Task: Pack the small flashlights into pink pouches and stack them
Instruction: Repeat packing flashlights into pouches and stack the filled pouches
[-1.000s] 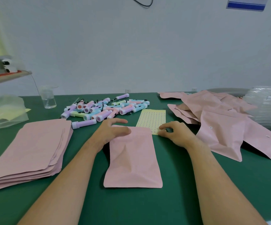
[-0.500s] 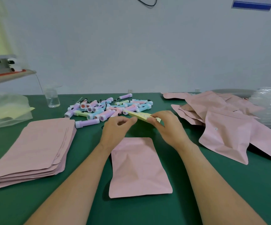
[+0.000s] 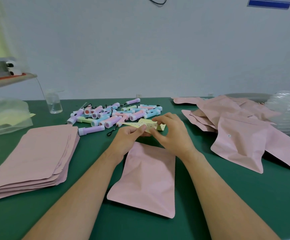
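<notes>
The table (image 3: pixel 227 196) is dark green, and on it the pouch (image 3: pixel 147 179) at centre, the stack (image 3: pixel 36 156) at left and the pile (image 3: pixel 241 135) at right are all plain pale pink. The flashlights (image 3: pixel 113 115) above centre are pastel purple, blue, pink and yellow-green with white ends and black straps (image 3: pixel 110 133), and the sheet (image 3: pixel 147 125) just below them is pale yellow with rows of small dots. The wall (image 3: pixel 158 49) is pale grey-blue, with a blue-and-white sign (image 3: pixel 269 2) at upper right and a black cable (image 3: pixel 156 1) at top centre.
</notes>
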Demonstrator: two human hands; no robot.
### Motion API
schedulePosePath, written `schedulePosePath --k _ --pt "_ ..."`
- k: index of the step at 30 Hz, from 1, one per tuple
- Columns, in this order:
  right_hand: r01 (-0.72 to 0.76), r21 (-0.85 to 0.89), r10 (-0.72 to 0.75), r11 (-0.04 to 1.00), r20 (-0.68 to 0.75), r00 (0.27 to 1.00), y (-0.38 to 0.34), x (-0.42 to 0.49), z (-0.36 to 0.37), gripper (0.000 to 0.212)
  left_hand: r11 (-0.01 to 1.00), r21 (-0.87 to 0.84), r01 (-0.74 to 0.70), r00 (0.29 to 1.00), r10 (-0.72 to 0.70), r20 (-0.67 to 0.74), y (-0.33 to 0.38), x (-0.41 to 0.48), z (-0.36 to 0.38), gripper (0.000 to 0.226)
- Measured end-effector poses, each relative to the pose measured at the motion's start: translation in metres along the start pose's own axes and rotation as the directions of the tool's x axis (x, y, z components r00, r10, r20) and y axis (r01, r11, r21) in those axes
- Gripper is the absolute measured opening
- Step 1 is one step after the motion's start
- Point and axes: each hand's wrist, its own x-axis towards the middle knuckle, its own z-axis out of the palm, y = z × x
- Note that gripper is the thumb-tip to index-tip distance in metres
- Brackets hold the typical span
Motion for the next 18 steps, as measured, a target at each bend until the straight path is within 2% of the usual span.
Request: schedulePosePath --k 7,18 --pt "0.049 -0.058 -0.047 0.997 0.035 0.998 -0.0044 0.001 0.0025 0.02 0.999 0.019 0.043 0.999 -0.043 0.014 -0.0021 0.0042 -0.0009 0.039" --pt "-0.092 -0.099 0.097 0.991 0.045 0.994 -0.0076 0.001 -0.0008 0.02 1.0 0.017 0.022 0.999 -0.023 0.041 -0.0033 0.0027 -0.0002 0.041"
